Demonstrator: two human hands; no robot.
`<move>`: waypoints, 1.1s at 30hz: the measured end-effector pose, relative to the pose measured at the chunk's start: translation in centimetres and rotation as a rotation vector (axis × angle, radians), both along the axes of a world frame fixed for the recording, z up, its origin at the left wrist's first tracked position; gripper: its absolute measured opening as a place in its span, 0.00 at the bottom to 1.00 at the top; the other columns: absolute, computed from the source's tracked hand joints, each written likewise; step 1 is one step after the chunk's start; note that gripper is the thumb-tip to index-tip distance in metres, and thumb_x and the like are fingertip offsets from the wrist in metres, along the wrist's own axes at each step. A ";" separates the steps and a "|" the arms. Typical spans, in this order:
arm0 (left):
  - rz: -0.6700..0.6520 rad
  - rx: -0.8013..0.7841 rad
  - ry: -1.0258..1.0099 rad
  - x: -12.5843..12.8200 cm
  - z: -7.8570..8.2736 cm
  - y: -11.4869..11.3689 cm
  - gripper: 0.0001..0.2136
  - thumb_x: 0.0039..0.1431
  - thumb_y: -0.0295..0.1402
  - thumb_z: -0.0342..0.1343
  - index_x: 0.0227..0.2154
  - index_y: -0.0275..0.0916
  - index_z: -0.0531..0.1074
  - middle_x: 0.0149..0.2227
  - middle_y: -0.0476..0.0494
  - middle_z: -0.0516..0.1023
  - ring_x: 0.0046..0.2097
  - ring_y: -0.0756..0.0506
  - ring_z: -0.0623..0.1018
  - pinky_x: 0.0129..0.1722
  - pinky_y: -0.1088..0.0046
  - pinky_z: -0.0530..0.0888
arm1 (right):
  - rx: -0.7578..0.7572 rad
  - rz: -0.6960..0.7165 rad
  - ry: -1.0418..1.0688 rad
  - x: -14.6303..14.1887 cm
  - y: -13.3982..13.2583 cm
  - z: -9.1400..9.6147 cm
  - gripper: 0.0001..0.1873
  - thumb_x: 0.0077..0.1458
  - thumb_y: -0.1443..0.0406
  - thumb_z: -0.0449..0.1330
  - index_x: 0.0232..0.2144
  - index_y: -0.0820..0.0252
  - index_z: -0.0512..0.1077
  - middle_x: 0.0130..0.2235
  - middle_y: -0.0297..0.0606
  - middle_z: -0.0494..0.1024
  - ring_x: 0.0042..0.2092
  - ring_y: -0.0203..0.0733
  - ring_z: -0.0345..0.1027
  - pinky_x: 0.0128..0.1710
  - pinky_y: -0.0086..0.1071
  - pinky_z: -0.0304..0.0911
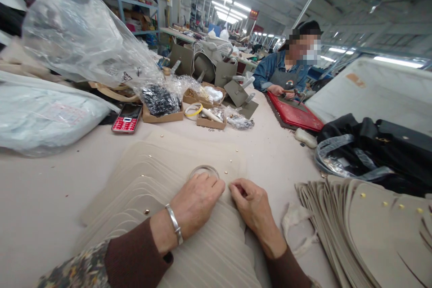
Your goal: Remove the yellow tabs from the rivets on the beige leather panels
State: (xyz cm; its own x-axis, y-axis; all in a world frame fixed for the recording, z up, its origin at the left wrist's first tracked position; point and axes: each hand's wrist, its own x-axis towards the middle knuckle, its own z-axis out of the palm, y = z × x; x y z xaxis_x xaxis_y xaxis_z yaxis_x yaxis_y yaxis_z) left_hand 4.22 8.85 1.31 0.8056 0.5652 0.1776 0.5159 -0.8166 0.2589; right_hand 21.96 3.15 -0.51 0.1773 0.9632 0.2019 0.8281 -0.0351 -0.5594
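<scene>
My left hand (197, 201), with a silver bangle on the wrist, rests knuckles-up on a fanned stack of beige cut pieces (141, 189); its fingers are curled under. My right hand (251, 204) lies just to its right on the same stack, fingers bent and pinched together. What either hand holds is hidden. A clear ring-shaped lid or dish (204, 170) sits on the stack just beyond my left fingertips. Small brass studs (226, 172) dot the beige pieces.
A second fanned stack of beige pieces with gold studs (374, 225) lies at the right. Black bags (378, 144), a red phone (127, 118), cardboard trays of hardware (162, 108) and plastic bags (77, 36) stand behind. A seated person works at a red mat (295, 112).
</scene>
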 end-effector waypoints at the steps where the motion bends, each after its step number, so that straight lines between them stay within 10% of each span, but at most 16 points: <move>1: 0.003 0.003 -0.027 -0.2 0.0 0.2 0.06 0.64 0.24 0.46 0.33 0.38 0.66 0.33 0.45 0.71 0.35 0.44 0.69 0.36 0.66 0.68 | -0.042 0.041 0.005 0.2 -0.2 0.3 0.09 0.54 0.66 0.57 0.26 0.59 0.76 0.25 0.33 0.77 0.28 0.36 0.68 0.30 0.26 0.60; 6: -0.003 -0.012 -0.150 -1.2 -0.4 1.0 0.06 0.65 0.25 0.45 0.37 0.39 0.67 0.32 0.47 0.73 0.36 0.46 0.73 0.36 0.71 0.70 | -0.271 0.216 0.173 1.2 -1.1 1.2 0.10 0.52 0.68 0.58 0.23 0.60 0.77 0.20 0.28 0.73 0.23 0.33 0.65 0.23 0.24 0.55; 14: -0.115 0.041 -0.369 -1.2 -0.6 0.5 0.20 0.68 0.28 0.44 0.61 0.37 0.51 0.41 0.42 0.79 0.38 0.46 0.80 0.34 0.72 0.76 | 0.216 0.227 0.282 -1.0 -1.0 2.0 0.08 0.58 0.67 0.56 0.38 0.60 0.75 0.34 0.40 0.80 0.33 0.39 0.72 0.34 0.30 0.67; 26: -0.087 -0.174 -0.277 -0.9 -0.4 0.1 0.04 0.66 0.27 0.46 0.40 0.38 0.65 0.32 0.48 0.75 0.33 0.47 0.77 0.31 0.73 0.71 | 0.382 0.213 0.003 -2.2 -0.9 1.2 0.09 0.53 0.73 0.53 0.27 0.59 0.72 0.24 0.34 0.75 0.25 0.35 0.67 0.27 0.27 0.62; 33: -0.072 -0.025 -0.366 -0.5 0.2 0.0 0.09 0.66 0.26 0.43 0.30 0.39 0.64 0.27 0.50 0.70 0.28 0.49 0.70 0.28 0.74 0.65 | 0.110 -0.011 0.451 -2.7 -0.6 1.6 0.07 0.52 0.64 0.58 0.26 0.60 0.73 0.20 0.32 0.74 0.21 0.34 0.66 0.22 0.26 0.62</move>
